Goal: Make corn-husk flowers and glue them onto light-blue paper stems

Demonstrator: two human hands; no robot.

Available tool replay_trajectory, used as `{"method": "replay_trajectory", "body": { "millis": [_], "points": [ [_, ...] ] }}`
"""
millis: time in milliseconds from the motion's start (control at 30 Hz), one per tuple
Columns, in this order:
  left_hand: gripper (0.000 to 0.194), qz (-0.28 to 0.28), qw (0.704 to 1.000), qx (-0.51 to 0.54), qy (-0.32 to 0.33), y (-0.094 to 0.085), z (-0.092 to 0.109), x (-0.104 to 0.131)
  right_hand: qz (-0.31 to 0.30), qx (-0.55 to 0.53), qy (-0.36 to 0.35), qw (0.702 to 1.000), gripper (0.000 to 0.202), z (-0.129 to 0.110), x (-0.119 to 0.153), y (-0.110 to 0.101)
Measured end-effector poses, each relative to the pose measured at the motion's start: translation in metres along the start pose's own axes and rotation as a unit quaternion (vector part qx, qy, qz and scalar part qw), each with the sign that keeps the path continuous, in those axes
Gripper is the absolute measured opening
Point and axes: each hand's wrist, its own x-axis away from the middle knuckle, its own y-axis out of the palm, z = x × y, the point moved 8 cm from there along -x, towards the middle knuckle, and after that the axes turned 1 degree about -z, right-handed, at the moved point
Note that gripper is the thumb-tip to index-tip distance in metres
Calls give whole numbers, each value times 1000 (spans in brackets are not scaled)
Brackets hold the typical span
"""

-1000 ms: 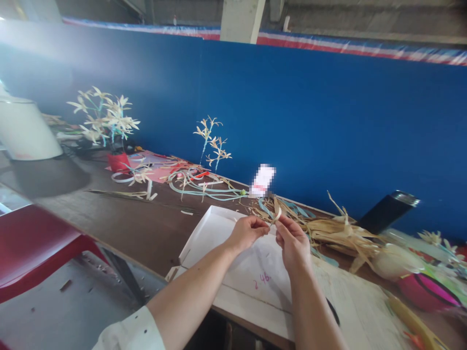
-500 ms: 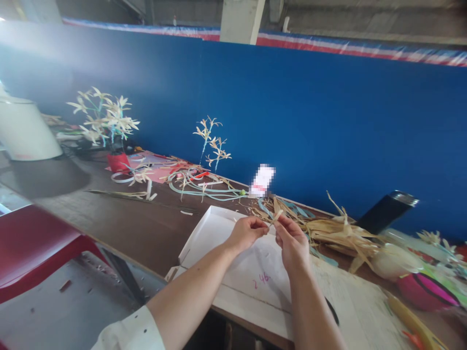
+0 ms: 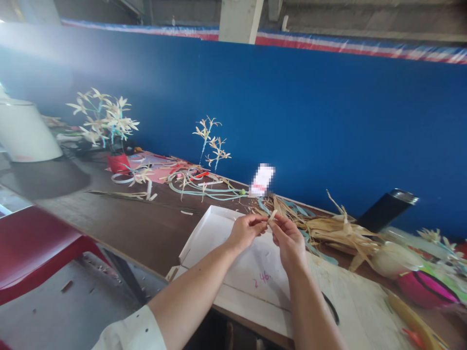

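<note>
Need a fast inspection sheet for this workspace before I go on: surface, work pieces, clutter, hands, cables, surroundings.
Surface: brown table; white cardboard tray with pink handwriting, below the hands.
Work pieces: small pale strip at the fingertips; its exact shape is too small to tell.
Clutter: dried husks beyond the right hand; dark cylinder, tilted; pink item.
Hands: left hand and right hand both pinched, meeting at the pale strip.
Cables: nothing certain; pale-blue loops could be cord or strip.
Surroundings: blue partition behind; red chair at left.
</note>
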Motion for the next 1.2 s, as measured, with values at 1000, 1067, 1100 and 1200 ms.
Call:
{"method": "replay_trajectory", "body": {
  "millis": [1000,1067,1100,1200],
  "points": [
    [19,75,991,-87,72,-13,9,0,25,38,-34,998,48,-1,-3,-12],
    [23,73,996,-42,27,-15,3,-2,76,28,-36,996,47,-4,-3,-21],
    [24,73,997,-22,10,-15,1,-2,97,24,-34,994,46,-4,-3,-25],
    [26,73,997,20,-9,-15,-2,-4,137,28,-29,990,46,-5,-3,-31]
  ]
}}
